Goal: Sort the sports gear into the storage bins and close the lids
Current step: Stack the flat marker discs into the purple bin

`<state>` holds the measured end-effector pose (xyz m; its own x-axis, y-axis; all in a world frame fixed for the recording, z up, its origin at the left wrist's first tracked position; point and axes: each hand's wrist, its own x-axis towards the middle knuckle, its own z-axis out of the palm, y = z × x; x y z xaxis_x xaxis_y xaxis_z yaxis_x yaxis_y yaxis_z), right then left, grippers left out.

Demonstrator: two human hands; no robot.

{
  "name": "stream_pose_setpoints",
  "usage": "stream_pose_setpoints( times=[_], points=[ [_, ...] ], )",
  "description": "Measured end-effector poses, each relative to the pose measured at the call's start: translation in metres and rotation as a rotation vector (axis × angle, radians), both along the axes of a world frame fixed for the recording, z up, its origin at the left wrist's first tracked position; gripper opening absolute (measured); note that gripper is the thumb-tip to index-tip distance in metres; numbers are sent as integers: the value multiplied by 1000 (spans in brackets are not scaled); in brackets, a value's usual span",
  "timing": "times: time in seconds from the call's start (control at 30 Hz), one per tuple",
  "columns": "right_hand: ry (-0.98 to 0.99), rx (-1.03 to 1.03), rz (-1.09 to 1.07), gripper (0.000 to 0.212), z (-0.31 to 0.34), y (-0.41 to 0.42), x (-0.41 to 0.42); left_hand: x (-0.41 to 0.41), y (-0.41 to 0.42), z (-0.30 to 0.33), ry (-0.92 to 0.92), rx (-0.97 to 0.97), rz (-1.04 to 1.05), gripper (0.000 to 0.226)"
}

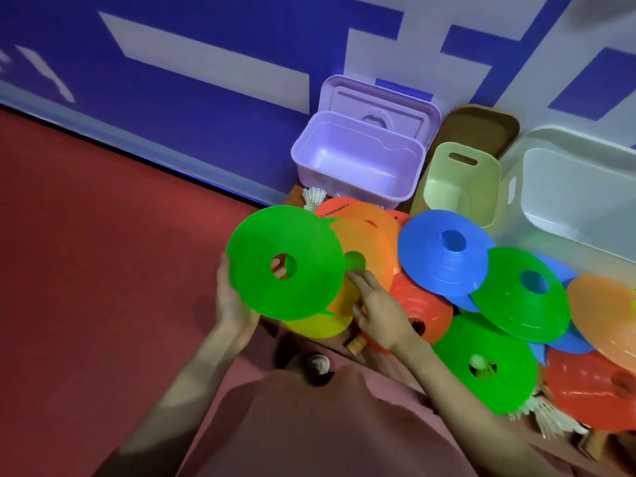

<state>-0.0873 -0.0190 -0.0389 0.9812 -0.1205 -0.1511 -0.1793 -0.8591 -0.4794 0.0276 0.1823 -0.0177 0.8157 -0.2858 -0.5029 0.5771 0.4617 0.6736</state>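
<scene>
— What are the hands doing?

— The left hand (231, 306) grips a green disc cone (285, 263) by its near-left rim, lifted and tilted toward the camera; the cone covers most of the fingers, though a bit of finger shows through the centre hole. The right hand (377, 308) lies just right of that cone, fingers reaching under its edge onto an orange cone (370, 242). Whether they pinch the orange cone or only touch it, I cannot tell — the green one hides the fingertips.

— And the rest of the gear?

— Heaped to the right of the right hand: a red cone (425, 309) just beside the wrist, a blue cone (444, 249) beyond it, two more green cones (516, 294) and (488, 368), and a pale orange cone (605, 311) cut off by the frame's right edge. A yellow cone (316, 327) peeks out below the held one, mostly covered. A shuttlecock (313, 197) sticks out beyond the pile, and more feathers (547, 411) show under the near green cone, half buried.

— The bins?

— Beyond both hands, against the blue wall: a lilac bin (358, 156) with its lid (378, 105) standing open behind it, a pale green bin (464, 184) with a brown lid (481, 129) propped behind, and a white bin (578, 191) cut off at the right. All three are open, with nothing visible inside.
</scene>
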Motion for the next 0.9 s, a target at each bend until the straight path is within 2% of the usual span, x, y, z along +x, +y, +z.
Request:
stream_pose_setpoints(
  times=[0.2,0.33,0.4,0.53,0.63,0.77,0.9],
  points=[
    [56,-140,13,93,2,10,10,7,12,1,34,12,44,61],
    [-20,-167,-114,118,19,11,11,14,18,4,21,-14,69,64],
    [-71,-181,-211,120,27,9,8,16,19,6,0,-15,66,66],
    [-221,-164,-483,111,44,6,0,20,19,8,5,6,41,63],
    [-378,27,-626,106,61,3,-5,19,11,8,-24,60,-19,64],
    [-638,245,-567,83,76,4,-14,15,-2,13,-38,96,-41,63],
    [-651,713,-558,55,88,10,-23,7,-13,19,-53,88,-100,64]
  ],
)
